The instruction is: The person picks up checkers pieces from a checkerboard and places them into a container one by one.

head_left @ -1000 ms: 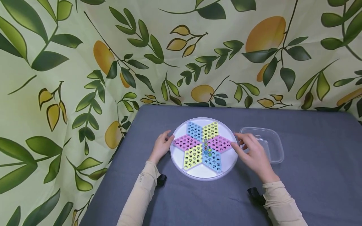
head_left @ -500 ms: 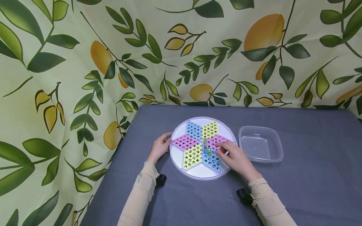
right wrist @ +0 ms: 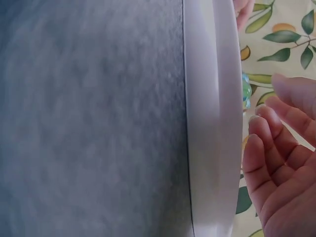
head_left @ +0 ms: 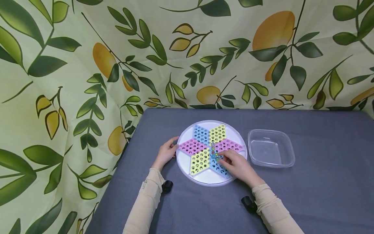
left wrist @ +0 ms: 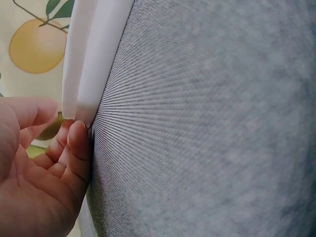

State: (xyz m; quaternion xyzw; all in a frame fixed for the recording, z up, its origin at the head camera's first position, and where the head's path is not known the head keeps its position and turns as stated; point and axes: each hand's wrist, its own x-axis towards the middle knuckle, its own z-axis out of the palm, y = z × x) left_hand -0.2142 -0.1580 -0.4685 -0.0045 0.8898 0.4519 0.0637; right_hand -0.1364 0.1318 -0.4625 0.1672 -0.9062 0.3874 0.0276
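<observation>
A round white Chinese checkers board [head_left: 184,164] lies on the table, with a blue, yellow and pink six-pointed star of holes. Several glass marbles [head_left: 213,151] sit in a line near the star's centre. My right hand [head_left: 238,165] is over the near right of the board, thumb and fingertips right at the marbles beside the blue point. In the right wrist view its fingers are loosely bent and I see nothing between them; a green-blue marble [right wrist: 246,91] shows past the rim. My left hand [head_left: 166,152] rests with thumb and fingertips against the board's left rim [left wrist: 85,94].
A clear plastic container [head_left: 271,149] stands just right of the board. The grey cloth [head_left: 324,169] covers the table, and a curtain [head_left: 163,39] with a leaf and fruit print hangs behind and to the left.
My right hand has moved left from the board's right rim to the marbles near the centre, uncovering the container. My left hand has stayed at the left rim.
</observation>
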